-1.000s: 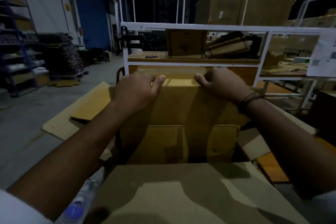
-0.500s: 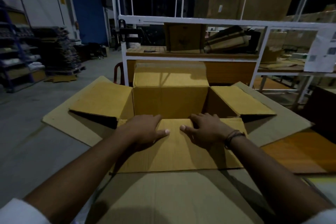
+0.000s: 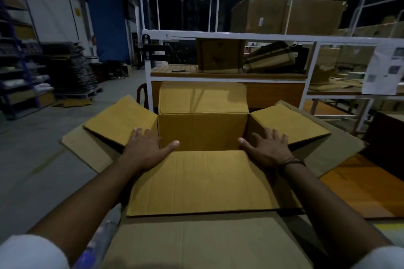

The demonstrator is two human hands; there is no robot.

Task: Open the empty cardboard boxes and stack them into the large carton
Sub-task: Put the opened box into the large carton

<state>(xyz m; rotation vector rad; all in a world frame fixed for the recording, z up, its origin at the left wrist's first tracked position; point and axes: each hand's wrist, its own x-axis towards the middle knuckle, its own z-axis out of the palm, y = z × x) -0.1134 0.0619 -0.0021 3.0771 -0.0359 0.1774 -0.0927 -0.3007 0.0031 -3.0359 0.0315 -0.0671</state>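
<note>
While both hands lie flat on the box (image 3: 203, 131), it stands open with its four flaps spread, set down among the paler flaps of the carton (image 3: 196, 242); its lower part is hidden, so how deep it sits cannot be told. The left hand (image 3: 146, 150) presses the near-left corner of the rim, its fingers (image 3: 136, 134) straight and a little apart, reaching onto the left flap (image 3: 122, 120), thumb pointing inward along the rim. The right hand (image 3: 267, 150) mirrors it at the near-right corner, fingers (image 3: 273, 134) splayed toward the right flap (image 3: 288, 122); neither hand grips anything. A dark cord band (image 3: 290, 162) circles the right wrist. The near flap (image 3: 203, 181) is folded toward the person and lies on top of the carton's own near flap. The far flap (image 3: 201, 98) tilts back toward a white rack (image 3: 218, 36) just behind, which carries more brown boxes. Grey floor (image 3: 32, 148) and dim shelves (image 3: 17, 67) lie to the left.
</note>
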